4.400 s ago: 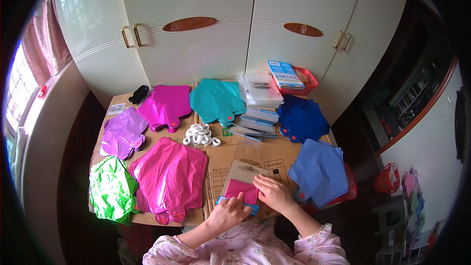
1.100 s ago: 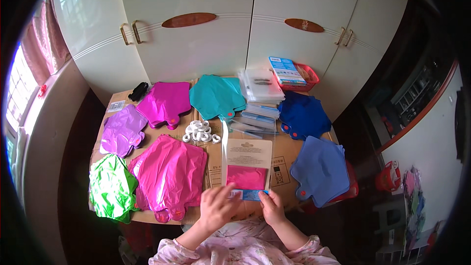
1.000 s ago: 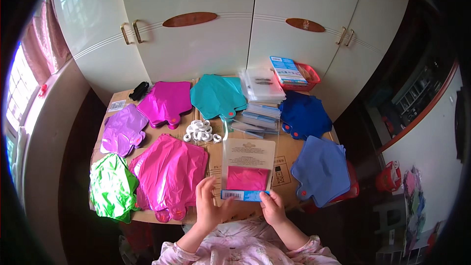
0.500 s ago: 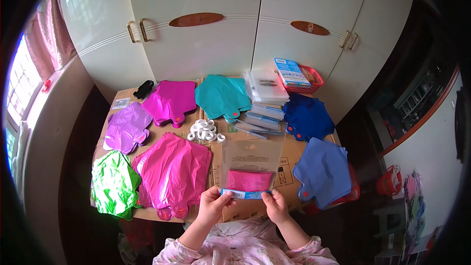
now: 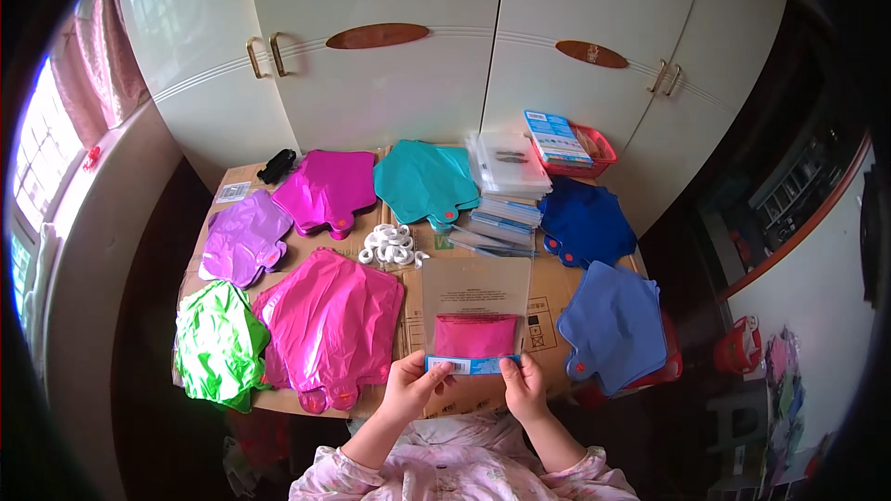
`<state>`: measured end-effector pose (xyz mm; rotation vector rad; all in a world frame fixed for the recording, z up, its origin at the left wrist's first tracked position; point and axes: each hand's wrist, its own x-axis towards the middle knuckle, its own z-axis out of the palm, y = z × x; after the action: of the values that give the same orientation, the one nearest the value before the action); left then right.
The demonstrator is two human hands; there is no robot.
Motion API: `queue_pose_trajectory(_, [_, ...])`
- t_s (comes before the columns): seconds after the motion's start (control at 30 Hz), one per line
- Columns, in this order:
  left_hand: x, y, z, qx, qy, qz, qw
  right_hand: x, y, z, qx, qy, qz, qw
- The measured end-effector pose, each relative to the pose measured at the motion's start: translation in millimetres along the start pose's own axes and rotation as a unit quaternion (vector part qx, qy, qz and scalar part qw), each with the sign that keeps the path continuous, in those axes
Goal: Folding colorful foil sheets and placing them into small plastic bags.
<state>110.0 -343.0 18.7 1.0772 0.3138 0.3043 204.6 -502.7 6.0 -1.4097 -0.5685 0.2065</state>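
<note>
Both hands hold a clear plastic bag (image 5: 477,281) by its near edge, over the front of the cardboard. Inside the bag lies a folded pink foil piece (image 5: 475,336), and a blue and white strip (image 5: 483,366) runs along the near end. My left hand (image 5: 408,388) pinches the left corner, thumb on top of the strip. At the right corner, my right hand (image 5: 525,388) grips with its thumb on top; the other fingers are partly hidden underneath. Just beyond the bag sits a small heap of white rings (image 5: 387,245).
Flat foil stacks ring the cardboard (image 5: 371,401): green (image 5: 220,343), pink (image 5: 334,320), lilac (image 5: 243,239), magenta (image 5: 327,187), teal (image 5: 427,181), dark blue (image 5: 587,221) and periwinkle (image 5: 614,325). Filled clear packets (image 5: 497,223) lie before clear sleeves (image 5: 509,165) and a red basket (image 5: 599,150).
The bag has straightened, with its far edge now more level and its outline squarer. Both hands keep their hold on its near corners. The whole view has shifted slightly.
</note>
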Motion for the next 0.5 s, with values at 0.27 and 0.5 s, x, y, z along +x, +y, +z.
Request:
queue_pose_trajectory(0.27, [1.3,-7.6,-3.0,-0.028,0.019,0.02,0.999,2.8,-5.5,-1.3,0.138,-0.059,0.083,0.985])
queue_pose_trajectory(0.5, [-0.3,-12.7,-3.0,-0.038,0.015,0.041,0.998,4.9,-13.6,3.4,0.178,-0.035,0.086,0.98])
